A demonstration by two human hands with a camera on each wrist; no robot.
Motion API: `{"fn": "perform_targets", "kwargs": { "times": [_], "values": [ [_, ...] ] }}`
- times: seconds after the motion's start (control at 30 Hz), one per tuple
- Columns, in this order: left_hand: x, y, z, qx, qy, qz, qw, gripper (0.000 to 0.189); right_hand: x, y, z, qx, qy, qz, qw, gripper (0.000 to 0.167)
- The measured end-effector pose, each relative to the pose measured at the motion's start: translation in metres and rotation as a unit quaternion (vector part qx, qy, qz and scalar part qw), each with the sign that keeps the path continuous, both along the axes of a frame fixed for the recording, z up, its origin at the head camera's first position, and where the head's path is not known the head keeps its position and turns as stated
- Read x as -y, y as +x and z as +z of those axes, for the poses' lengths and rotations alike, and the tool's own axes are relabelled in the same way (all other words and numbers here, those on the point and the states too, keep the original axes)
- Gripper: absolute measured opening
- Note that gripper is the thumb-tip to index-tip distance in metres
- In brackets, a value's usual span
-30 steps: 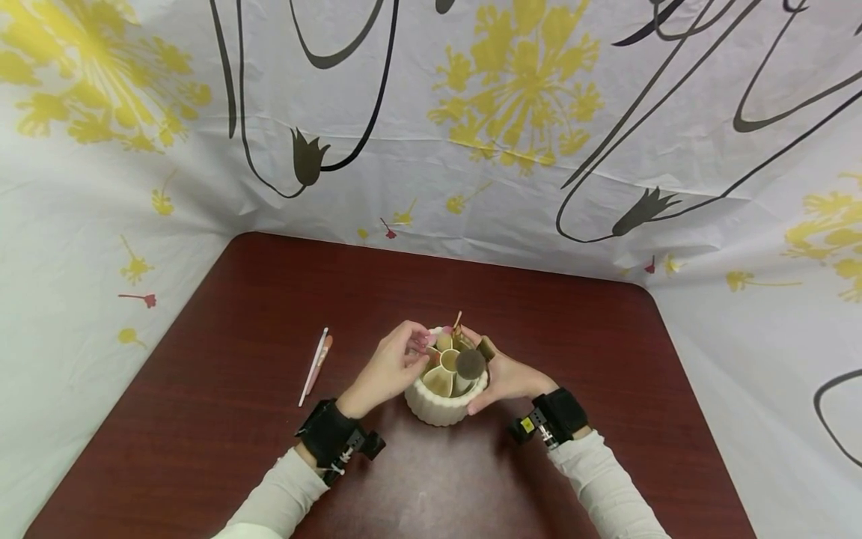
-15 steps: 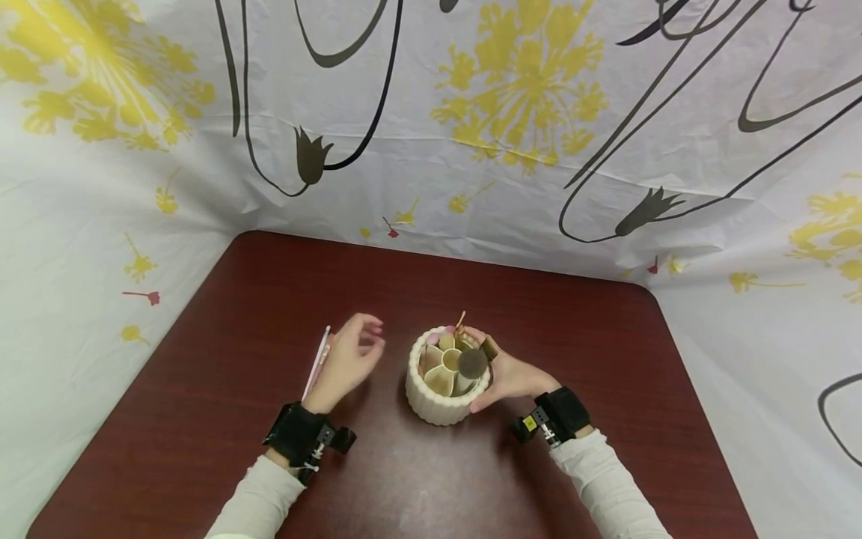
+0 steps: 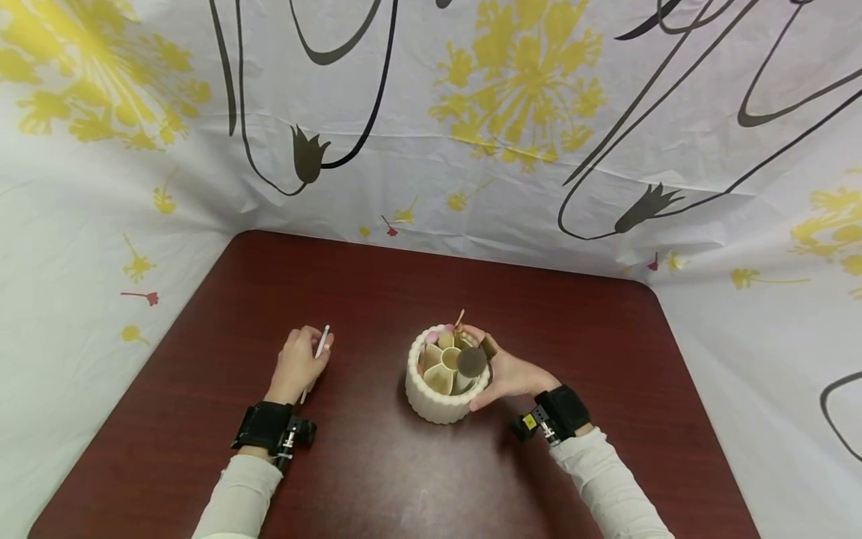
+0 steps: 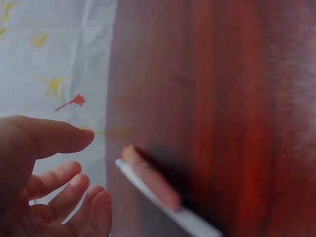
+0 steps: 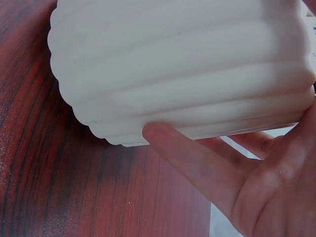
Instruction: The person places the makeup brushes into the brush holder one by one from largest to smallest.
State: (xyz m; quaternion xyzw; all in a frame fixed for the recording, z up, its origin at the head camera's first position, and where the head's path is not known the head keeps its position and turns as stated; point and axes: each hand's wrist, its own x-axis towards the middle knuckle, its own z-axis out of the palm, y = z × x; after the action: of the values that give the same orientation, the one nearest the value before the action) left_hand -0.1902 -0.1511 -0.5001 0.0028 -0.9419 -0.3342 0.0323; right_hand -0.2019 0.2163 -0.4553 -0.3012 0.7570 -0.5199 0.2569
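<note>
My left hand [image 3: 296,367] is over two slim makeup brushes at the left of the table, one a white stick [image 3: 323,340]. In the left wrist view its thumb and loosely bent fingers stand apart, with the white stick [image 4: 197,224] and a pink brush [image 4: 153,180] lying beyond the fingertips. A cream, ribbed makeup brush holder [image 3: 438,408] stands upright in the middle, divided into petal-shaped compartments. My right hand [image 3: 515,374] grips its right side, the thumb pressed on the ribbed wall [image 5: 173,64] and the other fingers partly hidden behind it.
Inside the holder stand a large dark round-topped brush [image 3: 471,363], a gold-coloured piece [image 3: 461,326] and pink rounded tips [image 3: 433,338]. The dark red table [image 3: 572,329] meets a patterned white cloth [image 3: 377,135] along its back and sides.
My left hand has left the holder and moved left, coming down over the two brushes. My right hand has kept its grip on the holder, which stays in place.
</note>
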Motion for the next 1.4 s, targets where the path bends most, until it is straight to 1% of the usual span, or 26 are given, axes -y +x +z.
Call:
{"fn": "perform_targets", "kwargs": {
  "times": [0.13,0.17,0.23,0.33,0.43,0.53,0.73,0.8,0.87,0.97,1.1,1.17,1.33,1.4],
  "values": [
    [-0.002,-0.004,-0.01,0.018,-0.019,-0.009,0.9996,0.034,0.0,-0.001,0.0,0.003,0.004,-0.003,1.0,0.111],
    [-0.003,-0.004,-0.011,0.018,-0.025,-0.011,0.9995,0.034,0.0,-0.001,0.0,0.004,0.001,-0.003,1.0,0.111],
    [-0.004,-0.005,-0.015,0.017,-0.037,-0.014,0.9991,0.033,-0.001,-0.003,-0.006,0.004,0.004,-0.004,1.0,0.113],
    [-0.006,-0.005,-0.017,0.01,-0.051,-0.016,0.9985,0.03,0.0,-0.003,-0.006,0.005,-0.001,-0.003,1.0,0.113],
    [-0.007,-0.004,-0.016,0.006,-0.056,-0.013,0.9983,0.027,0.0,-0.002,-0.006,0.0,-0.003,0.0,1.0,0.112],
    [-0.008,-0.003,-0.013,0.014,-0.056,-0.012,0.9983,0.025,0.0,-0.002,-0.006,-0.005,-0.006,0.003,1.0,0.111],
    [-0.01,-0.004,-0.011,0.033,-0.048,-0.009,0.9983,0.027,0.0,-0.002,-0.005,0.013,-0.01,0.002,0.9999,0.11],
    [-0.011,-0.004,-0.011,0.027,-0.047,-0.01,0.9985,0.028,0.0,-0.001,-0.005,0.016,-0.01,0.001,0.9998,0.111],
    [-0.014,-0.004,-0.01,0.013,-0.046,-0.012,0.9988,0.027,0.0,-0.001,-0.004,0.012,-0.004,-0.002,0.9999,0.111],
    [-0.019,-0.004,-0.006,-0.024,-0.046,-0.016,0.9985,0.027,0.0,0.0,-0.003,0.009,-0.001,-0.003,1.0,0.112],
    [-0.027,-0.003,0.004,-0.069,-0.036,-0.028,0.9966,0.026,0.0,0.0,-0.003,0.013,-0.008,-0.001,0.9999,0.112],
    [-0.032,-0.003,0.011,-0.074,-0.017,-0.036,0.9965,0.027,0.0,-0.001,-0.004,0.014,-0.011,0.0,0.9998,0.112],
    [-0.045,-0.001,0.031,-0.069,0.045,-0.044,0.9956,0.029,-0.001,-0.001,-0.005,0.023,-0.016,0.001,0.9996,0.112],
    [-0.05,0.0,0.038,-0.079,0.062,-0.048,0.9938,0.028,-0.001,-0.001,-0.005,0.025,-0.017,0.001,0.9995,0.112]
  ]
}}
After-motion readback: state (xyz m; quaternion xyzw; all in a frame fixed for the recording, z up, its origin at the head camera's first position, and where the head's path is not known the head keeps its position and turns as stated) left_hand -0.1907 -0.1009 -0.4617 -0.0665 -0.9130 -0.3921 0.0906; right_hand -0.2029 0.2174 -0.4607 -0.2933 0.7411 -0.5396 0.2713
